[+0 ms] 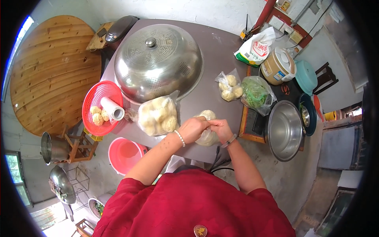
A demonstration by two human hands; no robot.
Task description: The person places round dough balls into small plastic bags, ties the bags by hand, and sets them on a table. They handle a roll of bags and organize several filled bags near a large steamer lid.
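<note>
My left hand (193,129) and my right hand (221,129) meet over a small clear plastic bag of pale, round buns (205,138) near the table's front edge. The fingers of both hands pinch the plastic at the top of this bag; my hands hide part of it. Just left of my left hand lies a bigger clear bag (158,115) packed with several buns, its twisted end pointing left. Farther off to the right is another small bag of buns (229,86).
A large perforated metal dome (160,56) covers much of the table (214,47). At left, a red plastic colander (88,89) holds buns and a plastic bag roll (111,108). A pink bucket (125,157) stands below. Bagged greens (256,93) and a metal basin (284,130) are at right.
</note>
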